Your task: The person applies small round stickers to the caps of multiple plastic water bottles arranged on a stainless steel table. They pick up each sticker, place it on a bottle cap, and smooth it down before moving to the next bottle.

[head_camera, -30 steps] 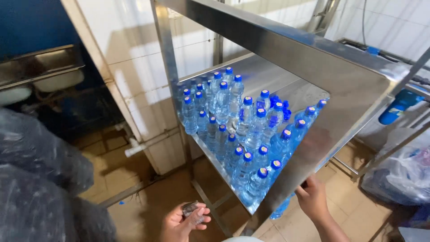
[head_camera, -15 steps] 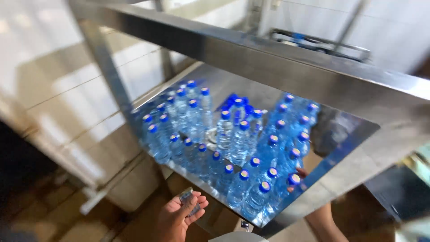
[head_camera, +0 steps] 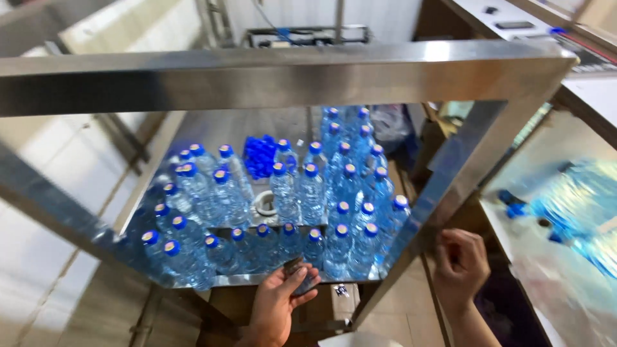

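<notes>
My left hand (head_camera: 276, 307) is holding a small dark object (head_camera: 294, 265) against the bottles (head_camera: 308, 193). My right hand (head_camera: 460, 266) is curling beside the steel frame (head_camera: 443, 186).

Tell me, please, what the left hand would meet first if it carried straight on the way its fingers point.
Most likely the front row of blue-capped water bottles on the steel table. The left hand, holding a small dark object, points up and forward at the table's front edge; depth is uncertain.

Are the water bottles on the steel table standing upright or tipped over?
Upright. The water bottles on the steel table show their blue caps pointing up; none visibly lies on its side.
</notes>
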